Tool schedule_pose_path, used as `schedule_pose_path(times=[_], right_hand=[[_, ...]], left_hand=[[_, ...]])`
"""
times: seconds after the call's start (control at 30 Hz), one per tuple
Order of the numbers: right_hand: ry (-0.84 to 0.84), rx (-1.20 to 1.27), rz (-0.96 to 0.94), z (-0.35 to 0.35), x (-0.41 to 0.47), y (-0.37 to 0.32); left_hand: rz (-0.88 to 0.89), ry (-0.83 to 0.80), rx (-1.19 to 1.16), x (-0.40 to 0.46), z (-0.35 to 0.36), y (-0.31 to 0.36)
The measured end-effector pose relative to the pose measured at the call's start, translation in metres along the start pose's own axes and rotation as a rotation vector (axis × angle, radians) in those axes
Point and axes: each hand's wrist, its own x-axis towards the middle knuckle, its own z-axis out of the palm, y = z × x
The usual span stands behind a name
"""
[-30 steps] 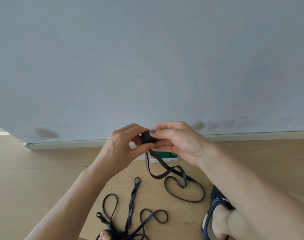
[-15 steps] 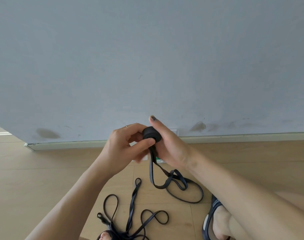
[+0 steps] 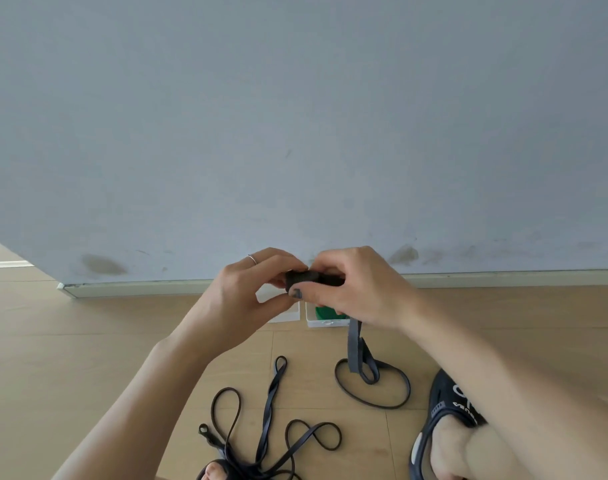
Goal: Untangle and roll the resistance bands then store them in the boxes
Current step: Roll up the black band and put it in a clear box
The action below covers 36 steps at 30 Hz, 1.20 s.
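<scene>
Pale wood-look planks are making up the floor, running to a light skirting board under a flat grey-blue wall that is showing a few brownish smudges low down.

Both hands are working in mid-air, in front of the foot of the wall. The left hand, wearing a thin ring, and the right hand are pinching a tightly wound black roll between their fingertips, one on each side. From under the right hand the unrolled tail of that resistance band is hanging down as a flat, matte, rubbery strip and ending in loose loops lying on the floor.

Nearer the person, a tangle of more black bands is sprawling over the planks in thin twisted loops, reaching the toes at the bottom edge.

Behind the hands, two white boxes are sitting side by side against the skirting: the left box, mostly hidden, and the right box, which is holding something green, possibly a rolled band. A dark sandal with white lettering is showing on the foot at lower right.
</scene>
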Motion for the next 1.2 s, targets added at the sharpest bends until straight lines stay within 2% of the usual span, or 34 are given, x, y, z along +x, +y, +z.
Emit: schedule_pose_path(times=[0.07,0.13,0.2,0.23,0.27,0.33,0.4,0.53,0.67,0.77,0.93,1.03,1.2], right_hand=[[0.123,-0.206,-0.119,0.01,-0.003,0.007],[0.186,-0.313,-0.231,0.016,-0.006,0.011],[0.237,-0.421,-0.327,0.02,-0.007,0.013],[0.265,-0.472,-0.369,0.022,-0.007,0.013],[0.29,-0.508,-0.406,0.025,-0.007,0.013],[0.305,-0.52,-0.417,0.031,-0.009,0.012],[0.25,-0.44,-0.327,0.031,-0.012,0.007],[0.064,-0.189,-0.073,0.021,-0.013,-0.002],[0.034,-0.006,0.026,0.017,-0.011,-0.002],[-0.087,0.172,0.157,0.012,-0.012,-0.003],[-0.23,0.518,0.215,0.003,-0.004,-0.006],[-0.295,0.629,0.239,0.006,-0.001,-0.007],[-0.31,0.844,0.272,0.01,0.001,-0.003]], left_hand=[[-0.226,-0.115,-0.217,-0.001,-0.001,-0.001],[-0.44,-0.236,-0.554,-0.001,-0.003,-0.003],[-0.588,-0.288,-0.824,0.0,-0.002,-0.004],[-0.619,-0.301,-0.866,0.001,0.0,-0.002],[-0.622,-0.304,-0.824,0.003,0.002,0.001],[-0.543,-0.273,-0.59,0.003,0.007,0.006],[-0.463,-0.249,-0.439,0.004,0.008,0.006],[-0.408,-0.177,-0.419,0.004,0.002,0.005],[-0.362,-0.17,-0.363,0.004,0.002,0.007],[-0.365,-0.16,-0.291,0.001,-0.001,0.004],[-0.273,-0.133,-0.169,0.001,-0.005,0.01],[-0.251,-0.109,-0.153,0.001,-0.004,0.011],[-0.21,-0.037,-0.148,0.001,-0.007,0.006]])
